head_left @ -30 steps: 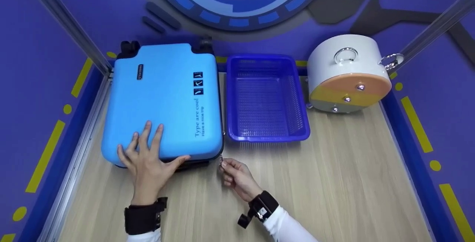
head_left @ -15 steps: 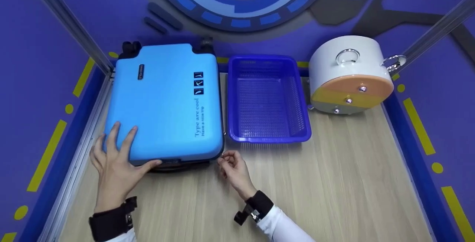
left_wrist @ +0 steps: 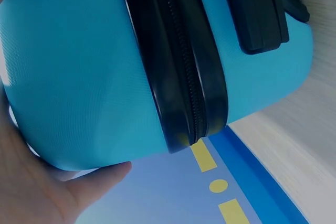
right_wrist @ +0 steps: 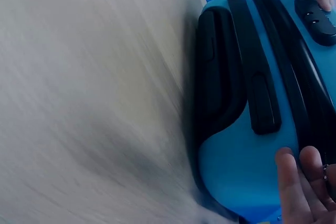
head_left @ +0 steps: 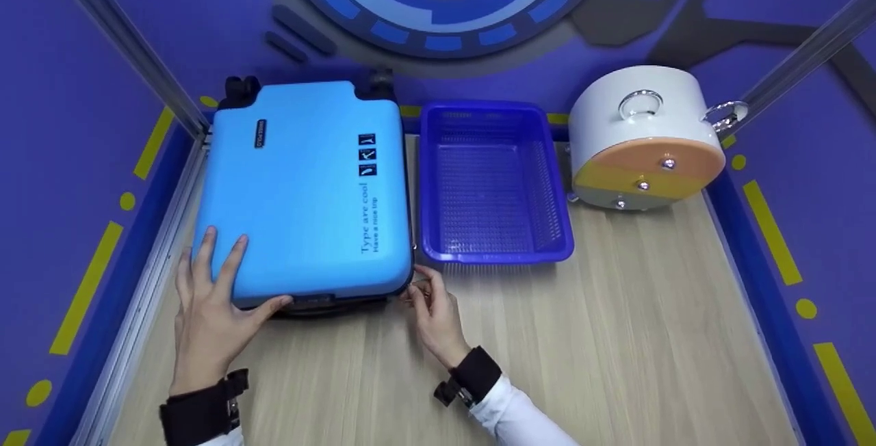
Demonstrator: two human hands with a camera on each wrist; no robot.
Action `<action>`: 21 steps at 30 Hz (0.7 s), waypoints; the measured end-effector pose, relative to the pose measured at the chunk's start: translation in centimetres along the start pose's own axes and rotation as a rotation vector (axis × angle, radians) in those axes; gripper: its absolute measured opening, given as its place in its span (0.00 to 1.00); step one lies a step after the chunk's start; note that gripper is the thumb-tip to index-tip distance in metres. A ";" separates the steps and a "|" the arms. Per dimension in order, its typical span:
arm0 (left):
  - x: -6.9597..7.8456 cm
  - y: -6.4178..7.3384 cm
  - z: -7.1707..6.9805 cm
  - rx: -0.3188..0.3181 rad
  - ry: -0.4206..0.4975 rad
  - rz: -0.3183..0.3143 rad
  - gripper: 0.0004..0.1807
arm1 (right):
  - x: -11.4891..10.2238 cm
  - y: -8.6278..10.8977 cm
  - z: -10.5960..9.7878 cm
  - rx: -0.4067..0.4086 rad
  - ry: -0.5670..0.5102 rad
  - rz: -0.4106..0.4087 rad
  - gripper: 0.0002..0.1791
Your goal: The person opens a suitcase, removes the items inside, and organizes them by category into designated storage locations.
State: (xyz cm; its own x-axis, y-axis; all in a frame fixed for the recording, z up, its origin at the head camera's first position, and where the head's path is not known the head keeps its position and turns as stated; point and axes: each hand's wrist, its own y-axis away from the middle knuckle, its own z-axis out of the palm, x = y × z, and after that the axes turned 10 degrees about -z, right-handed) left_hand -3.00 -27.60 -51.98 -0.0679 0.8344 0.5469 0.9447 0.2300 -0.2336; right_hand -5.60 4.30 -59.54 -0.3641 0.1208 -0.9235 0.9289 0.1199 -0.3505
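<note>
A light blue hard-shell suitcase (head_left: pixel 308 186) lies flat on the left, its black zipper band (left_wrist: pixel 178 56) running around the side. My left hand (head_left: pixel 215 309) rests on its near left corner with fingers spread over the lid and thumb along the front edge. At the near right corner, my right hand (head_left: pixel 438 312) pinches the small metal zipper pull (right_wrist: pixel 326 170), mostly hidden by the fingers. In the right wrist view, a black carry handle (right_wrist: pixel 254 61) and a combination lock (right_wrist: pixel 315 20) show on the suitcase's side.
Right of the suitcase stands a blue plastic basket (head_left: pixel 496 256). Farther right is a white round cabinet (head_left: pixel 636 100) with a striped orange, yellow and grey front and ring handles. Blue-purple walls (head_left: pixel 807 159) enclose the wooden surface (head_left: pixel 616 336).
My left hand has slid left along the suitcase to its near left corner. The right hand, at the zipper pull, has moved slightly up around the near right corner.
</note>
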 end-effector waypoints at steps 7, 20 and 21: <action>0.7 1.0 0.3 0.026 -0.027 -0.021 0.60 | 1.1 -0.6 0.2 0.016 0.044 -0.046 0.16; 3.5 5.6 2.2 0.249 -0.087 -0.110 0.51 | 2.4 -3.4 -0.8 -0.009 0.156 -0.101 0.14; 3.8 5.9 2.4 0.266 -0.096 -0.116 0.51 | 2.4 -3.7 -0.9 -0.013 0.164 -0.100 0.15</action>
State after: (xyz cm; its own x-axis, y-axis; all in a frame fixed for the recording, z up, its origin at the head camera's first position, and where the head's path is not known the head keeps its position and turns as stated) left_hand 1.55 -21.91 -53.21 -0.2123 0.8355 0.5069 0.8124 0.4392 -0.3836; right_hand -10.04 5.08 -60.34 -0.4616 0.2667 -0.8460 0.8870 0.1519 -0.4361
